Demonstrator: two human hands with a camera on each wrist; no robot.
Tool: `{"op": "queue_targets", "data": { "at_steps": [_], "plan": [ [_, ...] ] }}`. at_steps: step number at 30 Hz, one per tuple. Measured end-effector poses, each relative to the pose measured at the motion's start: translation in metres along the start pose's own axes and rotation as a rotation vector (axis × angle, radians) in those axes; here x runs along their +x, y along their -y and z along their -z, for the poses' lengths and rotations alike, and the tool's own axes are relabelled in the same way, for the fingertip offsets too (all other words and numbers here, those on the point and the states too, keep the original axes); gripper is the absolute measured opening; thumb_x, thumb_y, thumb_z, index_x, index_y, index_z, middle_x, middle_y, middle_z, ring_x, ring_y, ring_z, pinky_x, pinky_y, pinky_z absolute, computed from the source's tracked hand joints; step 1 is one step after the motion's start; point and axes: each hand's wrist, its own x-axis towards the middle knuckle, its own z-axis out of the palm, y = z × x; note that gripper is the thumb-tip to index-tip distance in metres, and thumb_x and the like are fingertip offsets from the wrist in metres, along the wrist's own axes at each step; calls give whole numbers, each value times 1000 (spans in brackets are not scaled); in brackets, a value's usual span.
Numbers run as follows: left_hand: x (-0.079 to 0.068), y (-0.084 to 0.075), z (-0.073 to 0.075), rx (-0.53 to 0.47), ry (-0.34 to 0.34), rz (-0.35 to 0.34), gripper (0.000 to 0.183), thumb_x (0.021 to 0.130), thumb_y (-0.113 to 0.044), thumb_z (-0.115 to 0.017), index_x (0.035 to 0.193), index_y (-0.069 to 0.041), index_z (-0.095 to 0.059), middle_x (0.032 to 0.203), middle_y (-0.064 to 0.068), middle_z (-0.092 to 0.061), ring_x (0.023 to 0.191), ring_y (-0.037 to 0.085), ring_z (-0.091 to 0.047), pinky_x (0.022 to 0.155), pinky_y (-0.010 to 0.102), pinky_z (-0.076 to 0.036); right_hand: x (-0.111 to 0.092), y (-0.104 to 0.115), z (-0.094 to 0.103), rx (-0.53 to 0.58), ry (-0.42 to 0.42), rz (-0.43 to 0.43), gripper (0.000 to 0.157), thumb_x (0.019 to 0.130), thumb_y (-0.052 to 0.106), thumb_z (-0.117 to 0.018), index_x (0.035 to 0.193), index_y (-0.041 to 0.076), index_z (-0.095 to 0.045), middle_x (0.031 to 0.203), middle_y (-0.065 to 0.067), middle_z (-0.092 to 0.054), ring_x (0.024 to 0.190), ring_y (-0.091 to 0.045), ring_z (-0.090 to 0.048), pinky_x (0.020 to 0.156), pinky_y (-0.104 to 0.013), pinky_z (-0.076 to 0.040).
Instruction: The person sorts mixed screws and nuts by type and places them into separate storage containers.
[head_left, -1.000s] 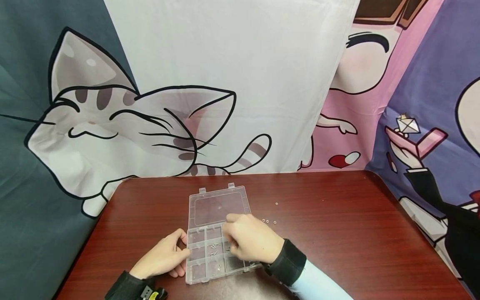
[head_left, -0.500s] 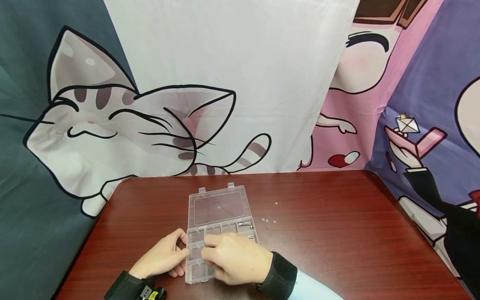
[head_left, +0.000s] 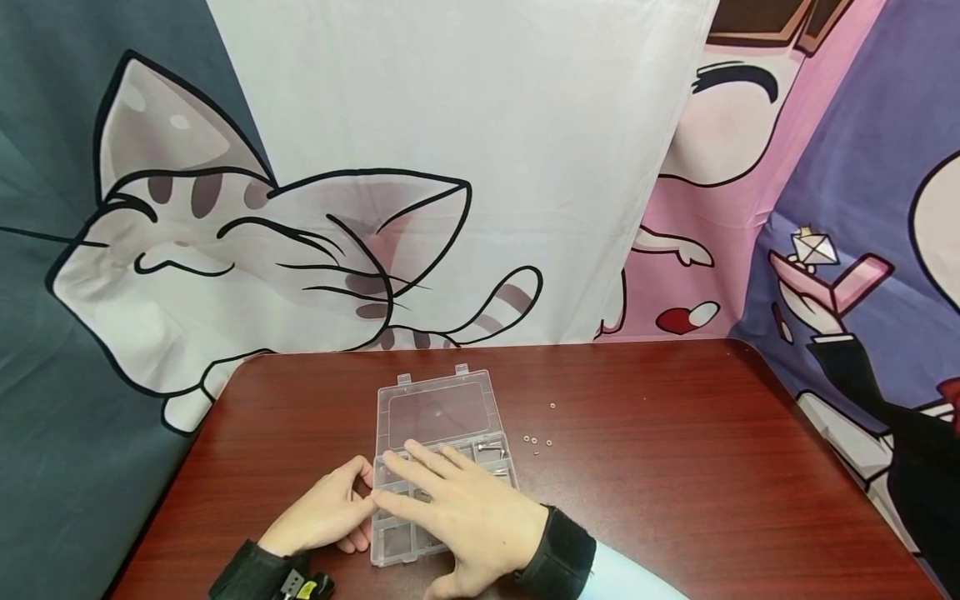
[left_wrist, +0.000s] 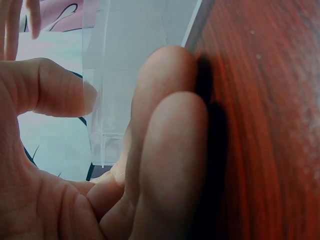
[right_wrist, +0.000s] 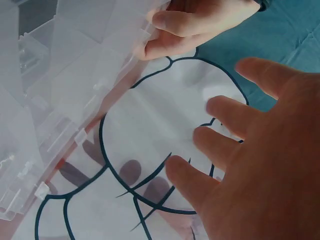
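Note:
A clear plastic compartment box [head_left: 438, 410] lies on the table, its lid folded back toward the far side. My left hand [head_left: 321, 510] grips the box's left edge; in the left wrist view the thumb [left_wrist: 60, 90] lies at the clear wall [left_wrist: 112, 60] and the other fingers are on the opposite side. Over the compartments, my right hand [head_left: 480, 518] spreads its straight fingers with nothing held, and it hides much of the tray. Small metal pieces [head_left: 491, 448] show in a back right compartment. In the right wrist view the right fingers [right_wrist: 220, 145] are spread apart from the box [right_wrist: 75, 70].
Several tiny metal rings [head_left: 549, 443] are scattered on the brown table [head_left: 675, 467] right of the box, one ring [head_left: 552, 406] farther back. A cloth with a cartoon cat [head_left: 225, 292] hangs behind the table's far edge.
My right hand has moved left and toward me from the back of the compartments, and its bunched fingers have straightened and spread. The left hand and the box stay put.

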Motion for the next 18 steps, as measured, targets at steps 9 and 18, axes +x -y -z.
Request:
{"op": "queue_targets", "data": {
  "at_steps": [9, 18],
  "plan": [
    [1, 1, -1, 2, -7, 2, 36, 96, -34, -56, 108, -2, -47, 63, 11, -64, 52, 26, -64, 47, 40, -53, -4, -2, -2, 25, 0, -5, 115, 73, 81, -55, 163, 23, -14, 168, -2, 3, 153, -22, 5, 120, -49, -13],
    [1, 0, -2, 15, -21, 18, 25, 89, -18, -55, 107, -2, -46, 62, 10, -64, 51, 24, -64, 47, 39, -53, -26, -27, -2, 76, -7, -73, 108, 75, 76, -61, 161, 22, -25, 168, -4, -6, 153, -27, -8, 119, -50, -18]
  ]
}}
